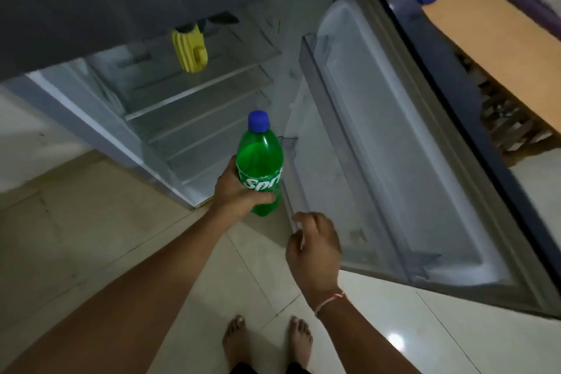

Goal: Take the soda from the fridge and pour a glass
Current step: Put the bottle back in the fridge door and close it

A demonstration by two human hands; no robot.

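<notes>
A person's left hand (239,191) wraps around an upright green soda bottle (260,170) before the open fridge (194,94); its blue cap (258,121) is on. The right hand (314,247) hangs beside it, fingers loosely curled, holding nothing.

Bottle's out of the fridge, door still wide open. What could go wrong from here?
1. The left hand alone grips the Sprite bottle low on its body; a chilled bottle may be slick and could slip onto the tile floor near the bare feet.
2. The fridge door stands open beside the empty right hand; turning away could bump it or leave it open.
</notes>
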